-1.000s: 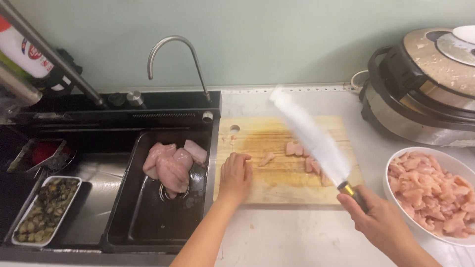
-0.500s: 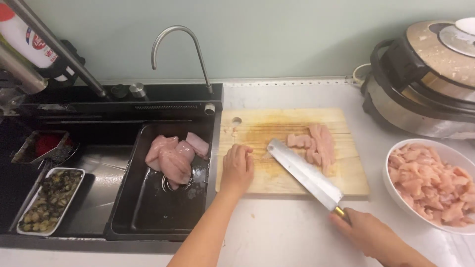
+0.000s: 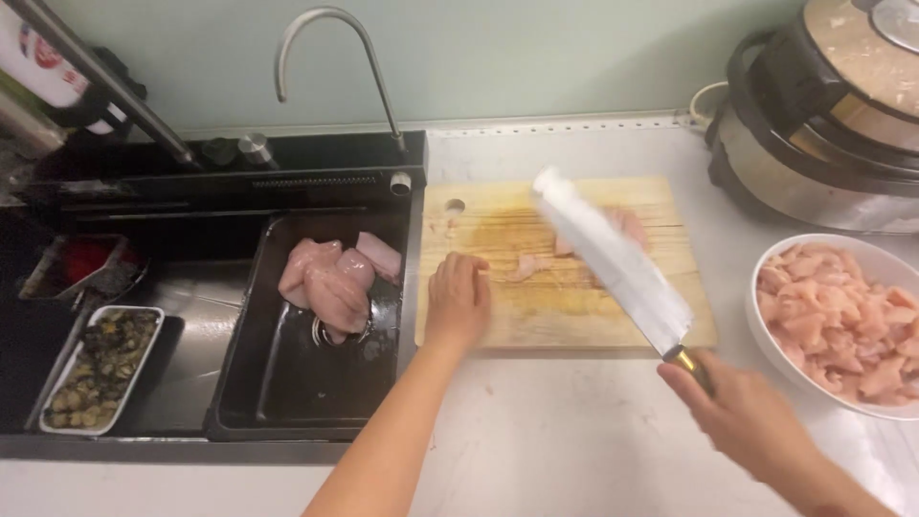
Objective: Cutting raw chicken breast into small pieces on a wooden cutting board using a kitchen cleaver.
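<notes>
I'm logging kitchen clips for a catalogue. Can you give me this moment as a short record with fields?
Setting: kitchen counter beside a black sink
Left hand: resting flat on the wooden cutting board
Right hand: gripping a cleaver, blade raised and motion-blurred above the board
On board: a few raw chicken pieces
In sink: whole raw chicken breasts
Right side: white bowl of cut chicken
Far left: tray of shellfish

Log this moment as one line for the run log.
left hand: flat on cutting board | right hand: holds cleaver raised over chicken pieces | bowl of cut chicken at right
</notes>
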